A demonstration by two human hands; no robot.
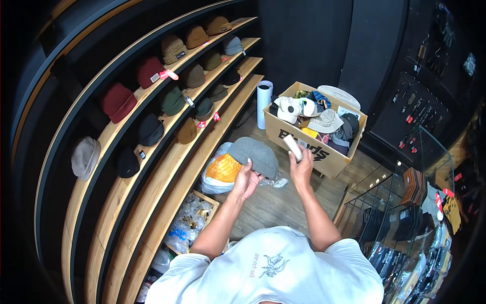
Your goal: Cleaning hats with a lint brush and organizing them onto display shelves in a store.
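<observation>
My left hand (247, 180) grips the edge of a grey knit-like cap (256, 154), thumb on top and fingers beneath. To its right, my right hand (302, 163) is closed around a small block-shaped brush or similar object (292, 147) with a pale face; its exact kind cannot be told. The two hands are apart, and the pale object does not touch the cap. Behind the cap lies a plastic bag (218, 182) with an orange bundle (224, 168) in it.
Curved wooden shelves (163, 167) with beanies (118, 102) stand on the left. Ahead is a cardboard box (330, 161) full of caps, beside a white roll (264, 104). A drawer (212, 205) of plastic packaging is low left; a glass display case (383, 201) stands right.
</observation>
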